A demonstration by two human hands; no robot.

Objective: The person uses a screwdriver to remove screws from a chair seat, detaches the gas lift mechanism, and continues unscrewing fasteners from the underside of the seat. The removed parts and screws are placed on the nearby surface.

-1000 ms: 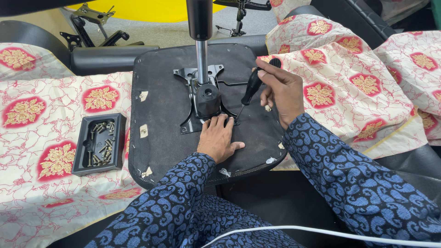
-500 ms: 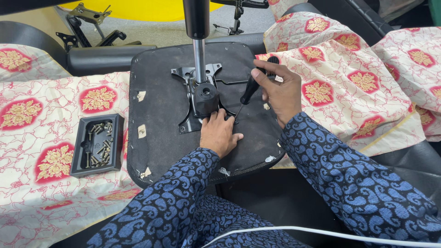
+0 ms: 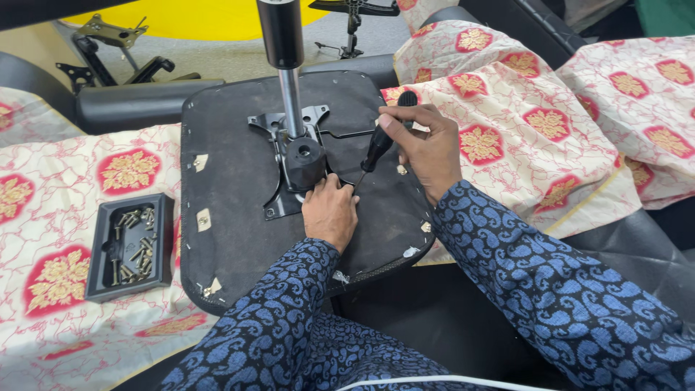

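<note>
An upturned black chair seat [image 3: 232,217] lies in front of me with a black metal mechanism plate [image 3: 279,156] and an upright gas cylinder [image 3: 284,51] fixed at its middle. My right hand [image 3: 423,148] grips a black-handled screwdriver [image 3: 380,141], tilted, with its tip down at the plate's near right corner. My left hand [image 3: 329,210] rests flat on the seat, fingertips touching the plate's near edge right beside the screwdriver tip. Whatever lies under the tip is hidden.
A black tray [image 3: 130,246] holding several screws sits on the patterned cloth [image 3: 65,217] to the left. More patterned cloth [image 3: 543,123] covers the surface at right. Black chair parts [image 3: 108,51] lie on the floor beyond, and a white cable [image 3: 434,379] crosses near my lap.
The view has shifted, so everything sits further left in frame. My left thumb has drawn in against the hand. The screwdriver stays on the same corner of the plate.
</note>
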